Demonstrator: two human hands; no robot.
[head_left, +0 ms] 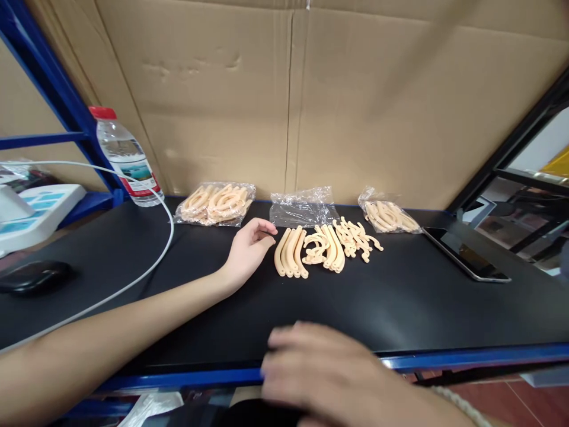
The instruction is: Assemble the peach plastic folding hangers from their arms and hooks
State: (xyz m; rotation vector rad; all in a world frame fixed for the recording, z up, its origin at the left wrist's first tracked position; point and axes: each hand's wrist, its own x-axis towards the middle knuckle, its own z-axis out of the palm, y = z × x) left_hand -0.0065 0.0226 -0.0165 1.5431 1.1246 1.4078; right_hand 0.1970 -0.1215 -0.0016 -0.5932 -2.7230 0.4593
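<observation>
L fingers (265, 225) parted by curved pcs (290, 255), R fingers (288, 359) blurred, can't tell state, bags (216, 204) behind, phone (466, 254) R

Cannot read any word, brand or number for certain | on the red-capped bottle (126, 153): can make out a printed label (140, 170) with a blue-green scenic picture above a red band | on that band: can see small pale marks, too blurred to read | partly crossed by a white cable (172, 228)

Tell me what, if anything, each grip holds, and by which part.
Left grip: nothing seen held, open beside the curved pieces. Right grip: blurred, underside hidden; cannot tell.
</observation>
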